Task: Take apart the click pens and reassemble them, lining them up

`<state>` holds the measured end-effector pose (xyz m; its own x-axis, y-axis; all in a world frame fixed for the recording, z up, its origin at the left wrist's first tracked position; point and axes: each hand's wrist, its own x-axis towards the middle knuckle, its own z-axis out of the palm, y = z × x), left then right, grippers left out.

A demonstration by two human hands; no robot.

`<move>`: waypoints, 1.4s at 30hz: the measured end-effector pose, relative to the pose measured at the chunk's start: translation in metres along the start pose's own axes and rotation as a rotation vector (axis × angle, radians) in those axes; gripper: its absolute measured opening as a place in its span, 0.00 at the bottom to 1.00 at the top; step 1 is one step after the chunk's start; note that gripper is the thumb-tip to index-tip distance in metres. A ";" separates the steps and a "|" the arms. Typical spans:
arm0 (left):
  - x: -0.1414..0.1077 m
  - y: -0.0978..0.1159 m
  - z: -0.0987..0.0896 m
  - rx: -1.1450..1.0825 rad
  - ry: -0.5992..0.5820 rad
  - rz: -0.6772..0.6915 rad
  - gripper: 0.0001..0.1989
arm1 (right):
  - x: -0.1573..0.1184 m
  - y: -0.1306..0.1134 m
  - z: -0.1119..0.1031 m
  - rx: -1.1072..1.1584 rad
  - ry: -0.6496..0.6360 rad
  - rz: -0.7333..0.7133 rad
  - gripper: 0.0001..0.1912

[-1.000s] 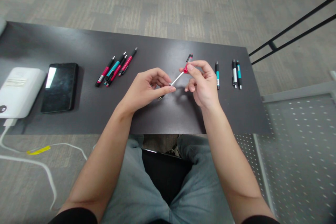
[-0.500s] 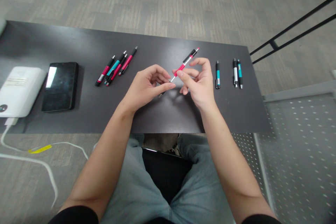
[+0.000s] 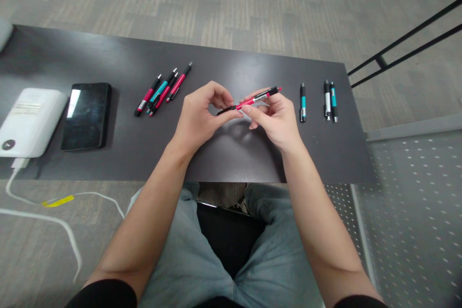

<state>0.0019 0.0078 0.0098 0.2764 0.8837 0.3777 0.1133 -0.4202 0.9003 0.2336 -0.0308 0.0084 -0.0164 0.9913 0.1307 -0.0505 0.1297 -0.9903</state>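
Note:
A red and black pen [image 3: 249, 102] is held above the table, tilted slightly up toward the right. My left hand [image 3: 204, 118] pinches its dark lower-left end between thumb and fingers. Around the red barrel, near the middle, my right hand [image 3: 276, 118] is closed, with its thumb in front. To the left lie several pens side by side, among them a teal pen [image 3: 162, 87] and a red pen [image 3: 179, 83]. On the right are a teal and black pen [image 3: 302, 102], a white and black pen [image 3: 327, 100] and another teal pen [image 3: 334, 101].
The dark table [image 3: 231, 163] holds a black phone-like device [image 3: 86, 116] and a white power bank [image 3: 31, 122] with a white cable [image 3: 21, 197] at the left. Black metal bars [image 3: 380, 61] stand beyond the right edge, above a perforated panel [image 3: 418, 202].
The held pen has turned to a flatter angle. Its two parts, with a thin refill showing between them before, are now together, and the hands grip it closely.

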 end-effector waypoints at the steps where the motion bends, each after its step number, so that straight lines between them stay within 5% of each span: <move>1: 0.000 -0.001 0.000 0.002 0.002 -0.001 0.30 | 0.000 0.001 0.000 -0.006 0.000 0.000 0.31; 16: -0.004 -0.008 0.006 0.159 0.097 0.251 0.24 | 0.001 -0.001 0.001 0.087 0.018 0.104 0.38; 24: -0.003 -0.002 -0.003 -0.104 -0.051 0.024 0.10 | 0.005 0.004 -0.009 0.040 0.099 0.049 0.42; 29: -0.001 0.003 -0.010 -0.250 -0.150 -0.110 0.21 | 0.006 0.003 -0.025 -0.081 0.077 -0.016 0.38; 34: 0.002 0.001 -0.008 -0.395 -0.124 -0.246 0.36 | 0.002 0.004 -0.035 -0.281 0.059 -0.188 0.33; 42: 0.004 0.005 -0.005 -0.458 0.002 -0.209 0.32 | -0.003 -0.005 -0.034 -0.382 -0.007 -0.303 0.28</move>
<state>-0.0011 0.0106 0.0167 0.2910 0.9399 0.1787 -0.2641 -0.1006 0.9592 0.2677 -0.0340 0.0109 -0.0647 0.9077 0.4146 0.3156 0.4127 -0.8544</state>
